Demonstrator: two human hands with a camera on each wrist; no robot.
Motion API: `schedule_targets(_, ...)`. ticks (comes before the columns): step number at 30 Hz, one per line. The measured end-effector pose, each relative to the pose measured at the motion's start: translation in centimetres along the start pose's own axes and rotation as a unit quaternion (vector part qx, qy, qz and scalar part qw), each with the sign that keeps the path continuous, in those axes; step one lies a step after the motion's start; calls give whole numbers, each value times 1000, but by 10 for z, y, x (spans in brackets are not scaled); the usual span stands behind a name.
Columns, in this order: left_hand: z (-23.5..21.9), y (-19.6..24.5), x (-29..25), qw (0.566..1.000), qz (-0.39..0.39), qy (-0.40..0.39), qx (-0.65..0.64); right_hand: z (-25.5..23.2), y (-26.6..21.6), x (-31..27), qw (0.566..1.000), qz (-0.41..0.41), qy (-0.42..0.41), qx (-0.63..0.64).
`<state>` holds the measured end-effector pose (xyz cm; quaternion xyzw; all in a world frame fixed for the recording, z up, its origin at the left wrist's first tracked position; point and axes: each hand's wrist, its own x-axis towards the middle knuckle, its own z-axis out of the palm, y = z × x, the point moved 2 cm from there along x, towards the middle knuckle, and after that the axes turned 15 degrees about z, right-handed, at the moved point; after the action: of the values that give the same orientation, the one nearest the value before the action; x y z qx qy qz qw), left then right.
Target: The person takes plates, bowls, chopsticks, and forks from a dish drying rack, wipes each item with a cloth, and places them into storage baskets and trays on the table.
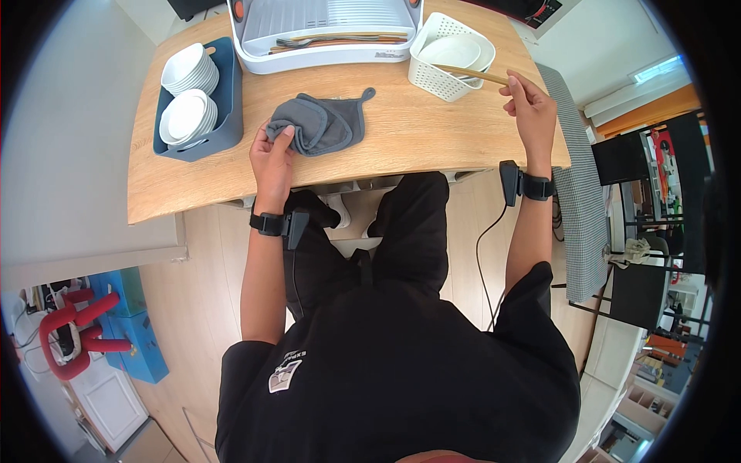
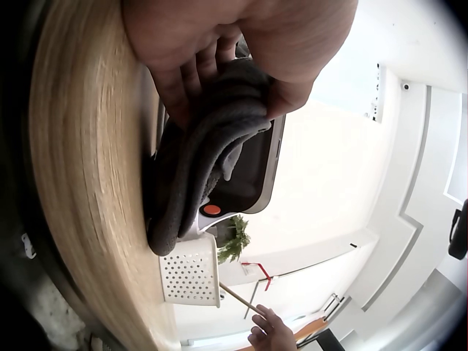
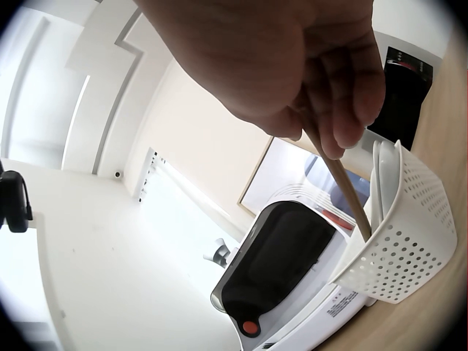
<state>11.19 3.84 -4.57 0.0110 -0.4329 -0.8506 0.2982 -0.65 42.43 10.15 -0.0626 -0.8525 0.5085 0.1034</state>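
In the head view the left hand (image 1: 273,160) pinches the near-left edge of a folded grey cloth (image 1: 328,123) on the table. The left wrist view has its thumb and fingers closed on the bunched cloth (image 2: 212,139). The right hand (image 1: 532,112) holds the end of a thin wooden stick (image 1: 482,75), whose other end lies in the white perforated basket (image 1: 434,77). White dishes (image 1: 455,52) sit in that basket. From the right wrist the stick (image 3: 338,175) slants down from the fingers into the basket (image 3: 409,241).
A blue bin (image 1: 228,127) with stacked white bowls (image 1: 189,69) and small plates (image 1: 185,119) stands at the table's left. At the back is a white rack (image 1: 328,55) with cutlery and wooden sticks (image 1: 347,38). The wooden table's near edge runs before the person's lap.
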Motion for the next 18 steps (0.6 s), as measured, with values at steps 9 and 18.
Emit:
schedule_targets(9,0,0,1,1000,2,-4,1,9,9,-21,1000,7,-27,-3)
schedule_targets(18,-1,-1,1,1000,3,-3,0,24,57,-21,992,80,-85,49)
